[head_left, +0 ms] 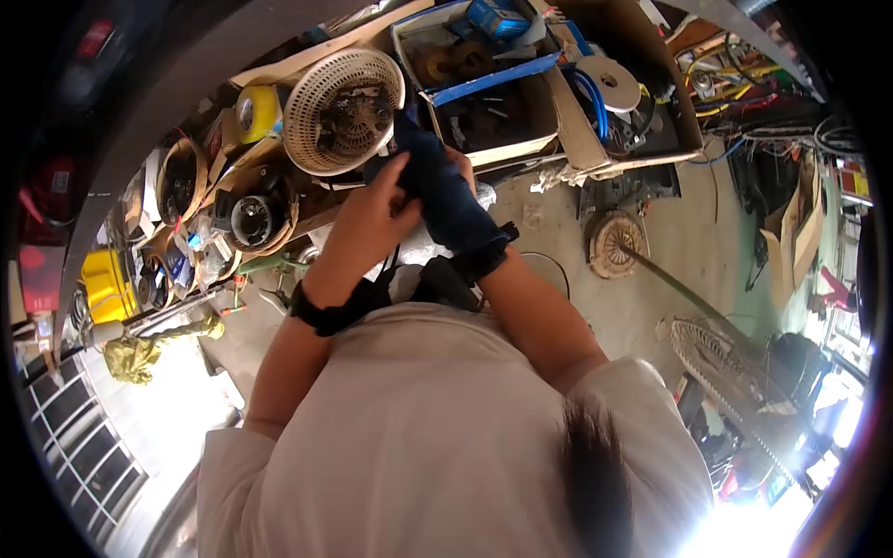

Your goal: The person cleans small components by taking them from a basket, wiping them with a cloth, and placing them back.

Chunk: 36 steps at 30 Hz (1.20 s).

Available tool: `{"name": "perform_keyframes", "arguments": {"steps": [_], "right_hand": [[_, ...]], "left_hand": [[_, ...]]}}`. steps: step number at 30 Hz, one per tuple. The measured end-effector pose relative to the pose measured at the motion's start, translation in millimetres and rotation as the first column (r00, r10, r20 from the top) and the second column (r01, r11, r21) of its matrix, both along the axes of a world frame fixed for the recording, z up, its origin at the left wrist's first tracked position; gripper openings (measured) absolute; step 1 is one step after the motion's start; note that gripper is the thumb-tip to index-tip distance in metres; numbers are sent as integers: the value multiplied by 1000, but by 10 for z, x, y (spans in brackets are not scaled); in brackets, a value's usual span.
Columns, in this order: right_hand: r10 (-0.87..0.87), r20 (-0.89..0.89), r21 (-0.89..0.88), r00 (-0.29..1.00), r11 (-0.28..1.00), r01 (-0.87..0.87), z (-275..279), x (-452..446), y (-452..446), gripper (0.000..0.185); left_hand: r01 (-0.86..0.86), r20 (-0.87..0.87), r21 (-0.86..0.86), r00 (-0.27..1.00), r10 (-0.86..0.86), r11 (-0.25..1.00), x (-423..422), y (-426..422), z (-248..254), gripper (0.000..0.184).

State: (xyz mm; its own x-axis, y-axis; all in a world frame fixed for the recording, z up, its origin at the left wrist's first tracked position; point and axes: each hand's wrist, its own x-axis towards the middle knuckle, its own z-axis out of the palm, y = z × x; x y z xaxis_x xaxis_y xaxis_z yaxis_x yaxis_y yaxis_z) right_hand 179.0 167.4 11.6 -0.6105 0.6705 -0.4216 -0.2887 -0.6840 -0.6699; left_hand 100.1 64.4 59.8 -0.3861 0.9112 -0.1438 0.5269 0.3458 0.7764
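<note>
Dark blue cloth (446,200), which looks like a glove or sleeve, covers most of my right hand (462,166) from the wrist strap forward. Only a bit of skin shows at its far edge, and the fingers are mostly hidden. My left hand (377,214) reaches across from the left, its bent fingers closed on the near side of the cloth. Black straps circle both wrists, the left strap (339,309) and the right strap (488,256). Both hands are in front of my chest, close to the edge of the cluttered bench.
A white plastic basket (307,144) with dark greasy parts stands just beyond my hands. Beside it are a blue-edged box (493,82), a cardboard box (581,153) and yellow tape (258,113). A round-based stand (614,244) and a fan guard (716,363) are at the right.
</note>
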Motion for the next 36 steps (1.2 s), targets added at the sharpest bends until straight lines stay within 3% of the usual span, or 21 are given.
{"name": "perform_keyframes", "arguments": {"steps": [5,6,8,11,12,13,14,15,16,18,19,21,22,25,27,28,29,30,32,36], "right_hand": [[179,-30,291,983,943,-163,-640,122,277,27],[173,-45,266,984,951,-156,-700,80,289,27],[210,-170,5,963,977,-212,-134,192,313,27],[304,-421,-274,854,855,-439,-248,369,556,29],[512,74,543,856,699,-465,-140,404,649,32],[239,475,879,847,-90,-468,20,404,687,37],[374,374,870,849,175,-460,122,369,634,41],[504,420,737,755,296,-608,67,446,726,40],[575,197,477,794,651,-590,-249,515,789,36],[652,34,165,757,744,-648,-526,503,953,28],[749,69,255,659,625,-738,-528,451,1062,24],[771,366,629,522,209,-749,-406,415,1028,24],[629,548,784,551,-156,-600,-205,343,968,28],[352,809,588,471,-481,-650,258,363,702,33],[142,891,419,430,-622,-662,394,444,575,25],[489,806,470,334,-184,-863,265,470,621,28],[780,534,253,328,222,-942,77,498,716,32],[834,238,-143,498,538,-831,-112,523,810,35],[830,310,-54,464,503,-863,-145,584,820,35],[744,594,268,307,177,-947,-97,731,666,36]], "left_hand": [[-90,65,68,994,86,994,61,201,1,56],[-166,104,111,983,154,980,46,236,-34,51],[-181,52,104,983,176,978,43,304,-46,50],[-169,13,180,985,169,969,131,380,-236,48],[-174,4,215,984,178,961,200,397,-307,48],[-184,-8,249,981,192,951,264,427,-339,49],[-208,63,186,978,200,960,345,455,-307,49],[-232,139,124,967,215,965,437,467,-272,49],[-250,150,120,961,231,961,540,462,-285,49],[-273,170,111,952,253,955,685,426,-342,49],[-361,161,109,926,341,926,687,391,-355,49],[-517,158,102,852,499,850,751,295,-370,47],[-562,203,152,823,531,813,743,245,-410,46],[-675,120,199,736,666,711,778,254,-553,47],[-673,79,259,730,679,693,802,330,-714,48],[-668,66,282,729,681,688,843,330,-742,48],[-678,72,308,716,694,667,900,329,-774,47],[-683,74,335,706,704,649,950,314,-761,47],[-687,126,355,708,695,634,1041,273,-735,46],[-750,320,276,661,679,601,1322,150,-726,45]]}}
